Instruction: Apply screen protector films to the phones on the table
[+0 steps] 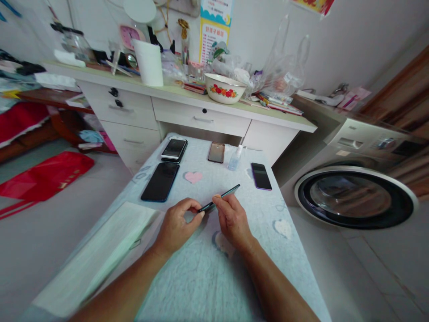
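Observation:
Between my hands a thin dark phone (pixel 231 191) is held edge-on, tilted up to the right above the cloth-covered table (pixel 187 277). My left hand (pixel 179 223) pinches its lower left end between thumb and fingers. My right hand (pixel 232 219) grips it near the middle, fingers curled. To the left lies a large black phone (pixel 161 182), with a stack of phones (pixel 174 150) behind it. A brown phone case or phone (pixel 216 152) and a clear spray bottle (pixel 235 158) are farther back. Another dark phone with a purple edge (pixel 261 176) lies at the right.
A pale folded sheet (pixel 97 255) lies along the table's left side. Behind the table is a white desk (pixel 201 118) bearing a flowered bowl (pixel 225 89), a white paper roll (pixel 148 63) and plastic bags (pixel 284 71). A washing machine (pixel 355 197) stands at the right.

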{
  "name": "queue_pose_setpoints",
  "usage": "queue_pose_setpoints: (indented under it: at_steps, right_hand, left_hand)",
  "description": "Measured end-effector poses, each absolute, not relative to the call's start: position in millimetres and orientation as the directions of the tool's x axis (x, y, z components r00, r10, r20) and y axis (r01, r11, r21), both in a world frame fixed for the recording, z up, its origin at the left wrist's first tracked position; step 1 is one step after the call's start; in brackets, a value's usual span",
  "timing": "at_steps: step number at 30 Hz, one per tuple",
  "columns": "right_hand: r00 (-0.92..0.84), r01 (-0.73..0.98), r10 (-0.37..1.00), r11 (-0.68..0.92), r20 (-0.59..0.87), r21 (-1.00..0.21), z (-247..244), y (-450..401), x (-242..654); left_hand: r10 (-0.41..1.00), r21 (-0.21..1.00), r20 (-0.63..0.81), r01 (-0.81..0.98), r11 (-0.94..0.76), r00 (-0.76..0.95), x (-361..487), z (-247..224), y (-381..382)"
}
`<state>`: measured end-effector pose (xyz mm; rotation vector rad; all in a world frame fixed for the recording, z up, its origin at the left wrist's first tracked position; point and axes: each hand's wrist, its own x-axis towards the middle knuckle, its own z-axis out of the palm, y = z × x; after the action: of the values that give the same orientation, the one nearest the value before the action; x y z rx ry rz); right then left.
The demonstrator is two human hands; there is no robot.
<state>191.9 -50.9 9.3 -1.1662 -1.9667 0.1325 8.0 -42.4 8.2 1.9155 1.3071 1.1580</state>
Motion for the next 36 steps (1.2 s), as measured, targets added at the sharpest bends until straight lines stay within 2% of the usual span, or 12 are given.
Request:
queue_pose_setpoints:
  at_steps: [9,20,28,36]
  right_hand:
    - [-0.347,0.652,0.771,0.607,0.534,-0.454,17.3,-59.8,178.6]
    - [-0.238,0.697,0.754,0.572,0.613,-0.433,10.7,-48.7,193.3]
    - [-0.357,0.653,0.759,0.62,0.545,-0.436,19.6,-59.9,177.1]
    - [-0.221,0.701,0.786,0.54,0.578,-0.466,7.6,-46.7,197.5]
  left_hand:
    - [0.883,0.77,0.416,0.432,-0.469,0.217,5.8,5.5,-43.5]
    - [0.886,0.763,0.415,0.451,-0.462,0.206,6.7,4.3,-43.5]
    - [0.902,0.781,0.395,0.454,-0.429,0.174,8.1,5.0,-43.2]
    - [0.902,0.774,0.394,0.465,-0.43,0.177,8.1,5.0,-43.0]
